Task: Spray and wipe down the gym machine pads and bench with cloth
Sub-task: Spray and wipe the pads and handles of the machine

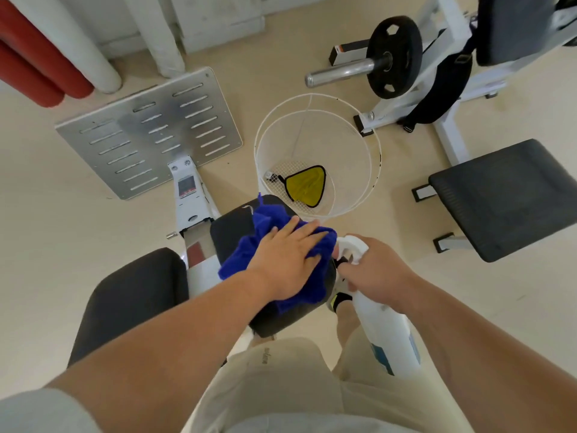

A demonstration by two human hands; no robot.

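Observation:
My left hand (287, 260) lies flat with fingers spread on a crumpled blue cloth (265, 235), pressing it onto a small black machine pad (231, 228) at centre. My right hand (377, 270) grips the neck of a white spray bottle (387, 332) just right of that pad, nozzle pointing left toward the cloth. A larger black seat pad (131, 295) sits lower left. Another black bench pad (505, 198) stands on the right.
A white wire basket (371, 157) holding a yellow cloth (306, 185) stands on the floor just beyond the pad. A metal footplate (150, 129) is upper left. A weight plate (393, 57) on a bar and a white machine frame (449, 142) are upper right.

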